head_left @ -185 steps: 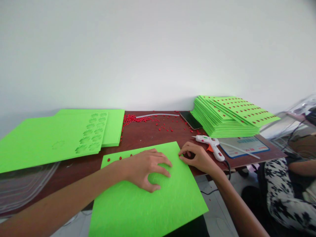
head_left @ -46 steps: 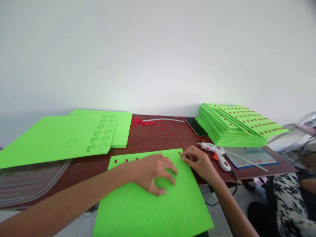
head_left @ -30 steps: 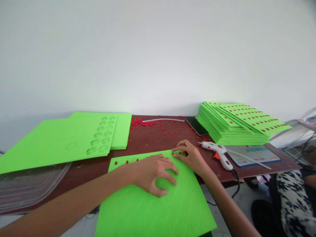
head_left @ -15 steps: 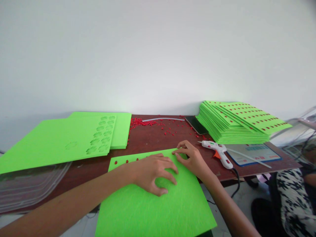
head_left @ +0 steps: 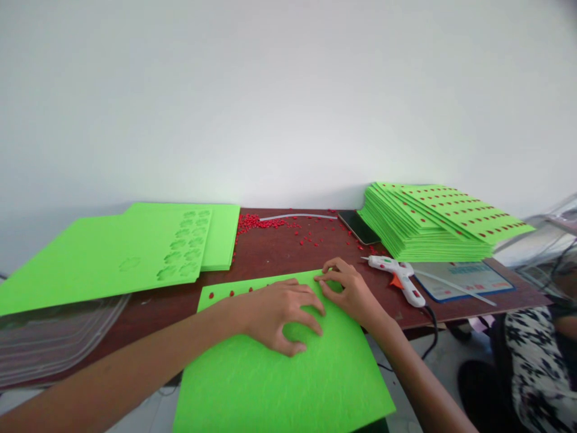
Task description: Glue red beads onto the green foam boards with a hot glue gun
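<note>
A bright green felt-like sheet (head_left: 279,391) lies in front of me, its far part on the table and its near part past the table edge. A row of small red pieces (head_left: 231,293) runs along its far edge, part of it hidden behind my left hand. My left hand (head_left: 286,313) rests flat on the sheet with spread fingers. At the sheet's far right corner, my right hand (head_left: 346,285) has its thumb and index finger bent close together against the surface. Whatever is between those fingertips is hidden.
A white glue gun (head_left: 399,275) lies right of the sheet, near a phone (head_left: 359,228). Behind it stands a stack of red-dotted green sheets (head_left: 406,240). Loose red pieces (head_left: 256,224) are heaped at the back. Larger green sheets (head_left: 103,252) lie left. A person's patterned clothing (head_left: 536,361) shows at right.
</note>
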### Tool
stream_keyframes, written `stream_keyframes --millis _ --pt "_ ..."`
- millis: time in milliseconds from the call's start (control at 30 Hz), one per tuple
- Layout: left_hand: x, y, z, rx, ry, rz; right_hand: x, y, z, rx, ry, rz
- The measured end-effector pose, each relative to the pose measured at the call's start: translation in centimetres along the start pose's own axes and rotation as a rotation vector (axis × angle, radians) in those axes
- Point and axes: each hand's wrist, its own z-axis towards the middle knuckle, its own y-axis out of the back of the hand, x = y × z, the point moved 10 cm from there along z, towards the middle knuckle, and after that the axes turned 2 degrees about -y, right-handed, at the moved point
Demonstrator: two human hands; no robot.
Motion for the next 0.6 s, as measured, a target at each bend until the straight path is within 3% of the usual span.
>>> stream_keyframes --millis 200,600 --pt "0.1 -0.2 0.0 0.016 0.010 0.003 0.0 0.2 -0.2 -0.029 0.011 -0.084" --pt "0.2 -0.2 0.0 0.005 0.000 -0.002 -0.5 -0.8 0.2 0.015 0.042 0.054"
